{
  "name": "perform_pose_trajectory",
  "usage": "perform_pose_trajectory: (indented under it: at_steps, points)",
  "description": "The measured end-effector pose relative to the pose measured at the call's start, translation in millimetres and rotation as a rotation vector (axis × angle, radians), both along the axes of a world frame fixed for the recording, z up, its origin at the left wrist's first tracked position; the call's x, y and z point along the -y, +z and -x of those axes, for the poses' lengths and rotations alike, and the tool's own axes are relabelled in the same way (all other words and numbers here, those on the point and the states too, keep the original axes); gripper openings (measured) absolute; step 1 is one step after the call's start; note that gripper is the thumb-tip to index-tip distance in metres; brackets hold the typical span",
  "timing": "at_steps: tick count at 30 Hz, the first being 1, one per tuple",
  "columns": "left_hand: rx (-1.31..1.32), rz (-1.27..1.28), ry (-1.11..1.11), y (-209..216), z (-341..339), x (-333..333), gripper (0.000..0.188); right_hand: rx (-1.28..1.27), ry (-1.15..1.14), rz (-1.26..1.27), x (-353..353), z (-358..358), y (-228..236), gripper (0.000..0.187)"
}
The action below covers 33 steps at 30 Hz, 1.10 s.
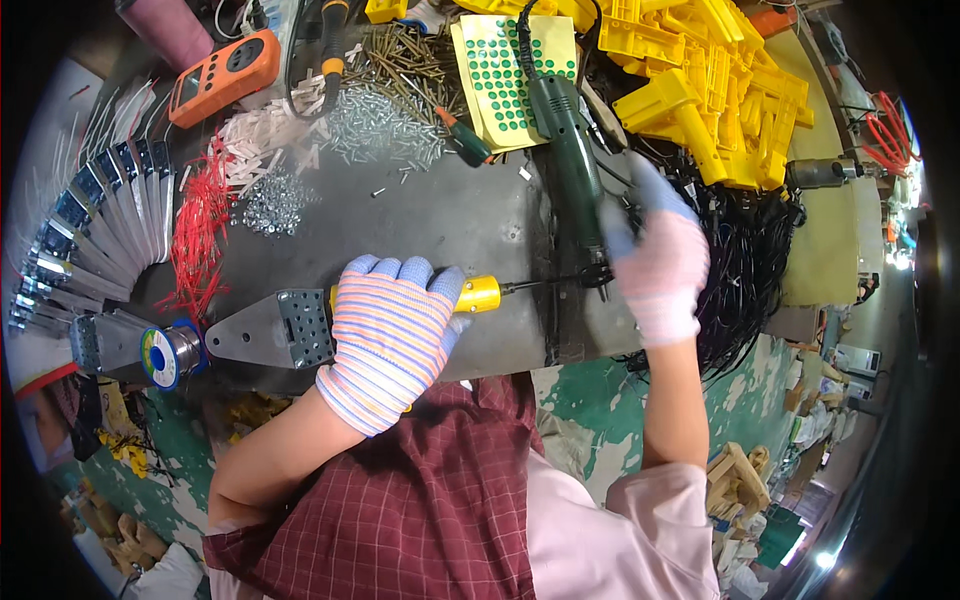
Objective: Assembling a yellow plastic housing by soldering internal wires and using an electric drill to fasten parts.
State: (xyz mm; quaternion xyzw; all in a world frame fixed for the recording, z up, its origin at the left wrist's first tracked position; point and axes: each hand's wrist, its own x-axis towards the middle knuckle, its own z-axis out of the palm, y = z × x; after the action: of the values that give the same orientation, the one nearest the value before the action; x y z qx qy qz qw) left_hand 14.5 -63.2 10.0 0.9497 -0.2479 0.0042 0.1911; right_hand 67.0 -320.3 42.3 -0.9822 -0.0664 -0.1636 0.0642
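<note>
My left hand (395,330), in a striped knit glove, is closed around a yellow plastic handle (480,294) near the table's front edge. From the handle's left side extends a tapered grey metal plate (255,335) with a perforated flange. A black cord (540,283) leaves the handle's right end and reaches a small dark coil (597,275). My right hand (660,250), gloved too, is smeared by motion beside the coil and a dark green electric screwdriver (570,150). Its fingers are too blurred to show any grip.
Yellow plastic shells (710,80) are heaped at the back right, above black cords (750,270). Screws (380,125), nuts (277,203) and red wires (200,235) lie left of centre. A solder spool (172,355), metal plates (110,210) and an orange meter (225,78) are farther left.
</note>
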Motion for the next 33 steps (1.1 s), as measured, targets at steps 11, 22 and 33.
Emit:
perform_pose_trajectory:
  at_steps: [11,22,33]
  points:
    - [0.017,0.001,0.023,-4.4,2.0,-0.3,0.040,0.061,0.142,-1.347,-20.4,-36.0,18.3,0.045]
    - [0.077,-0.008,0.027,-13.9,3.0,-1.2,0.039,-0.182,0.653,-1.583,-74.9,14.3,13.2,0.040]
    - [0.122,0.089,0.070,-22.3,5.7,-0.7,0.034,-0.298,0.834,-1.490,-87.6,11.9,-4.7,0.037]
